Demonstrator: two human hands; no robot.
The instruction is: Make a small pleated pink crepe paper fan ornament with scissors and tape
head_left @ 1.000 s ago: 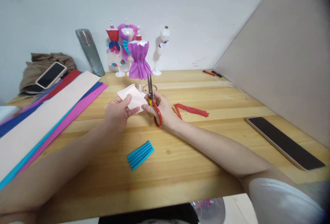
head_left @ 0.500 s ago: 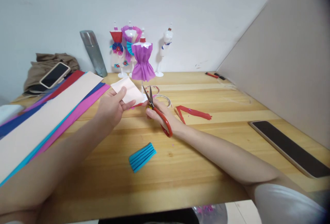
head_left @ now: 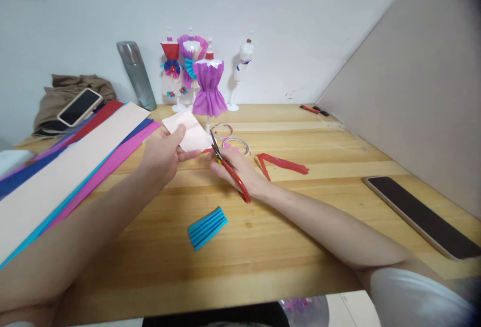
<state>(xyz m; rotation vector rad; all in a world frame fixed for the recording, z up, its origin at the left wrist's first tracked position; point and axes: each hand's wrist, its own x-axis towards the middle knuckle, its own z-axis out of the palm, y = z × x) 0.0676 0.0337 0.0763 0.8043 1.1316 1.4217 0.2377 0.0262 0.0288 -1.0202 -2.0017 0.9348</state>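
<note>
Pinched between the thumb and fingers of my left hand (head_left: 165, 154) is a small pale pink piece of paper (head_left: 190, 134), roughly square. My right hand (head_left: 236, 169) grips a pair of red-handled scissors (head_left: 236, 175), blades pointing up and away from me at the paper's right edge. The blades look nearly closed; whether they touch the paper I cannot tell. Just behind stands a small dress form in a purple crepe dress (head_left: 209, 89). On the table in front of my hands lies a pleated blue paper piece (head_left: 208, 227).
Long coloured paper strips (head_left: 75, 166) lie at left, beside a phone (head_left: 79, 107) and brown cloth (head_left: 80, 84). A bottle (head_left: 136, 73) and several more dress forms (head_left: 246, 56) line the wall. Tape rolls (head_left: 240, 141), a red strip (head_left: 283, 163) and a dark tablet-like device (head_left: 421, 214) are on the right.
The scissor blades have closed from slightly apart to nearly together. Both hands stay in about the same place, with the paper a little nearer the blades.
</note>
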